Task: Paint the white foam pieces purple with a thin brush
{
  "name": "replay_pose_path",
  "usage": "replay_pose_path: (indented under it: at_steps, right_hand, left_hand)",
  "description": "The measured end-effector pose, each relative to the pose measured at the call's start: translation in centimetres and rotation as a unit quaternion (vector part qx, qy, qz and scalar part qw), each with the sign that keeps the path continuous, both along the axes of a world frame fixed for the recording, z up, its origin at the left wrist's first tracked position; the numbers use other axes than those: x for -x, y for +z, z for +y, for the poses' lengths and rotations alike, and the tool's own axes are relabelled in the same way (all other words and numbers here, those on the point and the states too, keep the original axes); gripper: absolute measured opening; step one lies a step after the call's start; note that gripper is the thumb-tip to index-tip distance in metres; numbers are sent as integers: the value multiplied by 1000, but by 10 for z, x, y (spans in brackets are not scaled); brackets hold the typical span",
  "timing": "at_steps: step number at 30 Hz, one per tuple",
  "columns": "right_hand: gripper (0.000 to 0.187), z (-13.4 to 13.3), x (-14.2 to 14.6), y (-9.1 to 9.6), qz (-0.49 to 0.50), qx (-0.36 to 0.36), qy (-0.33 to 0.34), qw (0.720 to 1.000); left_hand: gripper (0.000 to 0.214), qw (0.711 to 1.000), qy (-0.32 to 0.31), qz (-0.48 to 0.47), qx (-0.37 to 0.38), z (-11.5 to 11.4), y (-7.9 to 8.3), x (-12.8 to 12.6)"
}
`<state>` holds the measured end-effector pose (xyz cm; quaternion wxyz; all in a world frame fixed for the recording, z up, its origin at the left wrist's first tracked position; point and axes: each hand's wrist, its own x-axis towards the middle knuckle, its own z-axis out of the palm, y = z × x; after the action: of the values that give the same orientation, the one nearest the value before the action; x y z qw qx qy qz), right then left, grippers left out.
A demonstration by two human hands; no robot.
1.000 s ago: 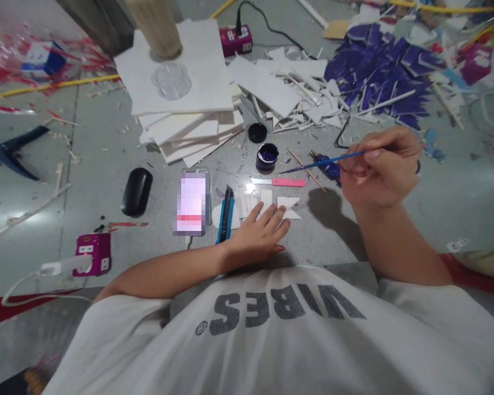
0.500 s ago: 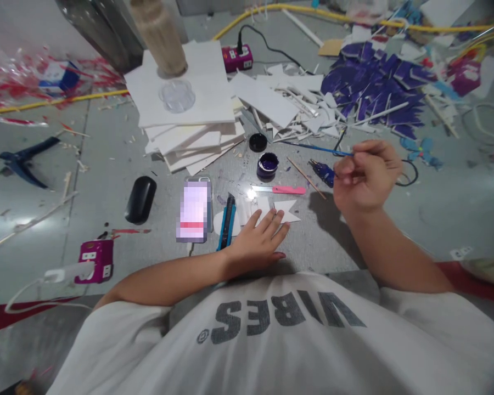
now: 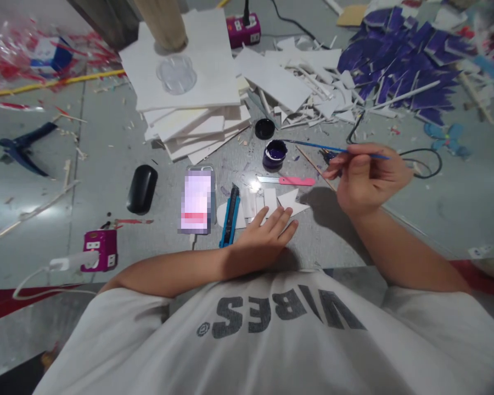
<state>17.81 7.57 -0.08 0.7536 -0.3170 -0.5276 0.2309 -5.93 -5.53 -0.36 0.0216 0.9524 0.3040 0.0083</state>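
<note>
My right hand pinches a thin blue paintbrush, its tip to the left above the rim of a small open jar of dark purple paint. My left hand lies flat, fingers spread, its fingertips at white cut pieces. A pink-handled craft knife lies just beyond them. Left of that hand rests a blue and black box cutter. The jar's black lid sits behind the jar. A thin wooden stick lies partly under my right hand.
A phone and a black oval case lie to the left. Stacked white boards stand behind them. White scraps and purple-painted pieces are heaped at the back right. A purple power adapter has a cable plugged in.
My right hand has turned and shifted slightly right, with the brush still pinched. The brush tip now hovers nearer the paint jar's rim. My left hand stays flat. The whole view has shifted slightly.
</note>
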Motion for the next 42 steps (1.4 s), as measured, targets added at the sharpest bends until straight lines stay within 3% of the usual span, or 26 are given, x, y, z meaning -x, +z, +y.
replay_pose_path:
  at_steps: [6, 14, 19, 25, 33, 42]
  right_hand:
    - [37, -12, 1, -6, -168, 13, -6, 986]
    - [25, -21, -7, -5, -306, 55, 19, 950]
    - [27, -20, -10, -11, -300, 73, -14, 951]
    - [30, -5, -6, -19, -233, 72, -27, 970]
    - [50, 6, 8, -25, -188, 103, -10, 977]
    - [57, 11, 10, -21, -192, 103, 22, 976]
  left_hand:
    - [66, 1000, -13, -3, -12, 3, -1, 3]
    - [70, 998, -43, -43, -24, 6, -10, 11]
    - [74, 997, -45, -54, -7, 5, -14, 10]
    - [82, 999, -35, -29, 11, 9, -6, 8]
    - [86, 998, -38, 20, 51, 16, -2, 7]
    - [92, 997, -33, 51, 51, 17, 0, 4]
